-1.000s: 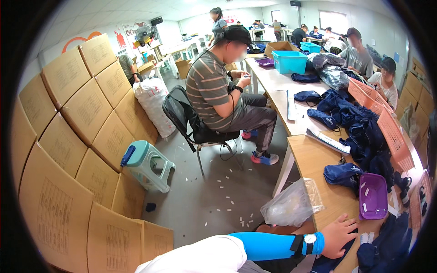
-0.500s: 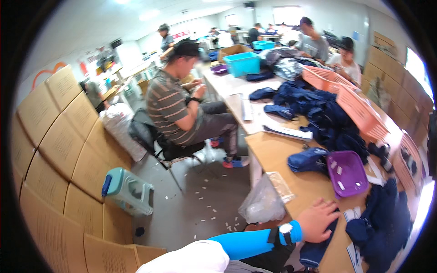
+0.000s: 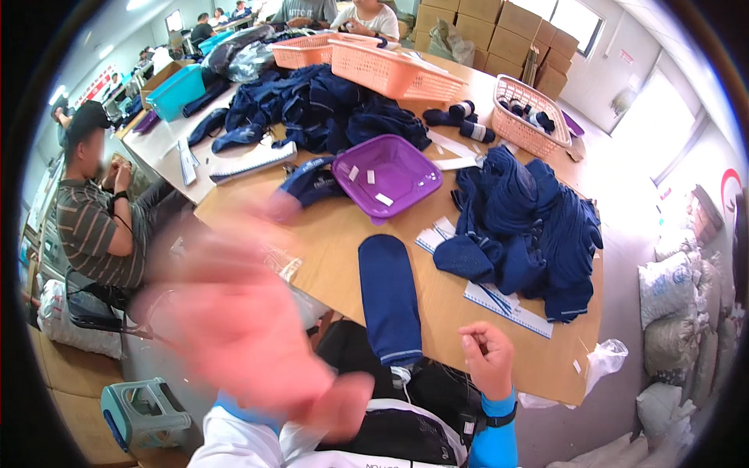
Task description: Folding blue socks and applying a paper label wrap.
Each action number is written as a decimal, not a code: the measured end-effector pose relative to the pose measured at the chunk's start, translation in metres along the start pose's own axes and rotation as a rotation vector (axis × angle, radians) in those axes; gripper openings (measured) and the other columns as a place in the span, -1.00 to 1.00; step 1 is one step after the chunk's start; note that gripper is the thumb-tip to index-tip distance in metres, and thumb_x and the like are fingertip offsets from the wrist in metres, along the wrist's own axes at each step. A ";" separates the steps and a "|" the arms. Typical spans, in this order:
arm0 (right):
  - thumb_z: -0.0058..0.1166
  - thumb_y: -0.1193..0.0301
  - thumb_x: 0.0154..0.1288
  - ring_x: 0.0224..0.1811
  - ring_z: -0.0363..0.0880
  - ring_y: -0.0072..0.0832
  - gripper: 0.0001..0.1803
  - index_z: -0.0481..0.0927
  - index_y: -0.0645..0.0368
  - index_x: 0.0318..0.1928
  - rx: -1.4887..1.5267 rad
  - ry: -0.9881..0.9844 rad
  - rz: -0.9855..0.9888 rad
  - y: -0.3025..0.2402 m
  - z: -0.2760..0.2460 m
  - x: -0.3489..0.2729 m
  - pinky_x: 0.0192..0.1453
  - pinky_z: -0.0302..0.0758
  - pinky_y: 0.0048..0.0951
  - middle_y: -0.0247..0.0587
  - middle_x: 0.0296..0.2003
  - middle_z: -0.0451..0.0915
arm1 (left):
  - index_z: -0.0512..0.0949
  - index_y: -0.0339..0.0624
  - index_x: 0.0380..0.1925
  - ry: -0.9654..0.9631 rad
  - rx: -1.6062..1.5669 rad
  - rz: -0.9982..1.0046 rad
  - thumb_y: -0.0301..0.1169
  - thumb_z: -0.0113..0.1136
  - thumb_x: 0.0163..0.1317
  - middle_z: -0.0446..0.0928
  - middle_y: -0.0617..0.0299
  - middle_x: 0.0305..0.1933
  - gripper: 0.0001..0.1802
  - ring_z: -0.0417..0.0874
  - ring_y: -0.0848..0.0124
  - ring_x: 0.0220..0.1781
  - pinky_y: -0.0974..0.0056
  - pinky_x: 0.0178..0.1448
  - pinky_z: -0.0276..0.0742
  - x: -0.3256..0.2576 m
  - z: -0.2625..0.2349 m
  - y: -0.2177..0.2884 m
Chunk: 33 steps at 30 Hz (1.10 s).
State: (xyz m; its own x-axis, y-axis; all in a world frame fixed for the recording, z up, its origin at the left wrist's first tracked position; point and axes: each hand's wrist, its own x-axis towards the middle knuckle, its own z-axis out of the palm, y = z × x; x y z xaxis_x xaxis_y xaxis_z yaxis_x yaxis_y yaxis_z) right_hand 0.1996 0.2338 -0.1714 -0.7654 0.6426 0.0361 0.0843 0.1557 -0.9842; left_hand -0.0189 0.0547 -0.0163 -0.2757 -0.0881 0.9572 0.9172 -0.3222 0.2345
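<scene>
"See the left hand (image 3: 242,320) clearly?"
"No, smeared all over; can't make out any grip. Hiding part of the desk (image 3: 328,261), too."
"Cut off anywhere?"
"Yes, by the top edge: head of a white-shirted co-worker (image 3: 374,22)."

pretty bright overall, window (image 3: 571,25) blown out, left hand (image 3: 238,327) just a motion smear, table (image 3: 324,253) decently sharp, bendy edges, black corners

The left hand (image 3: 238,327) appears large and heavily blurred, while the right hand (image 3: 489,360) shows fingers curled loosely inward.
</scene>
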 end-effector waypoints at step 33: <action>0.20 0.23 0.57 -0.29 0.66 -0.42 -0.67 0.73 0.28 0.02 -0.147 -0.003 -0.013 0.008 0.012 -0.007 -0.19 0.61 -0.35 -0.18 -0.25 0.75 | 0.36 0.16 0.25 0.257 -0.206 0.815 -0.04 0.40 0.40 0.43 0.29 0.25 -0.44 0.39 0.15 0.35 -0.30 0.48 0.20 0.121 0.037 -0.093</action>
State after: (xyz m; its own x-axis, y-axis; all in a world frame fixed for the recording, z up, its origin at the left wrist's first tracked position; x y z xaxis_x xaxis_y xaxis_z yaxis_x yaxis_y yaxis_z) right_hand 0.1976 0.2212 -0.1814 -0.7690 0.6375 0.0480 0.1668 0.2726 -0.9475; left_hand -0.1272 0.1092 0.0835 0.3634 -0.5668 0.7394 0.7933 -0.2279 -0.5646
